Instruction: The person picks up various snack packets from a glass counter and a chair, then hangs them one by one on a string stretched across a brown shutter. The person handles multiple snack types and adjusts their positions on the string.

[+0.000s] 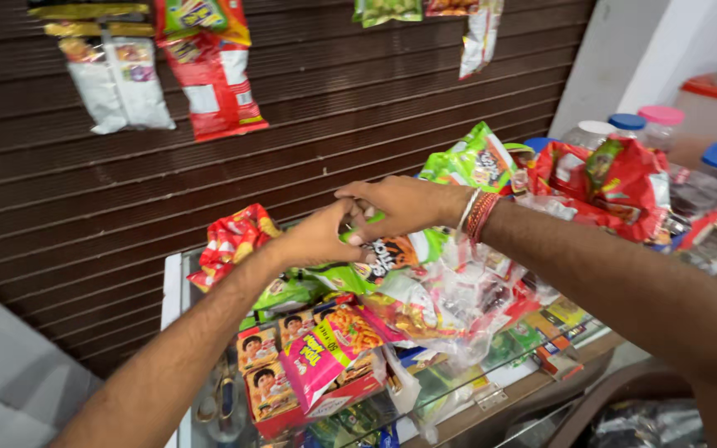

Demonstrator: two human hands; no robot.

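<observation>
My left hand [319, 236] and my right hand [404, 205] meet above a shop counter and both pinch the top of a green snack packet [392, 249] that belongs to a hanging strip of packets. The right wrist carries thread bands and a bangle [476, 214]. More green packets [470, 159] of the strip trail off behind the right hand. Below the hands lies a heap of snack packs: a red packet [238, 236], a pink box [325, 353] and small orange boxes [263, 373].
A brown ribbed shutter [334, 99] fills the background, with white and red packets [209, 75] hanging on it. Red packets [616, 178] and lidded plastic jars [661, 124] stand at the right. The glass counter [491, 382] edge runs under the heap.
</observation>
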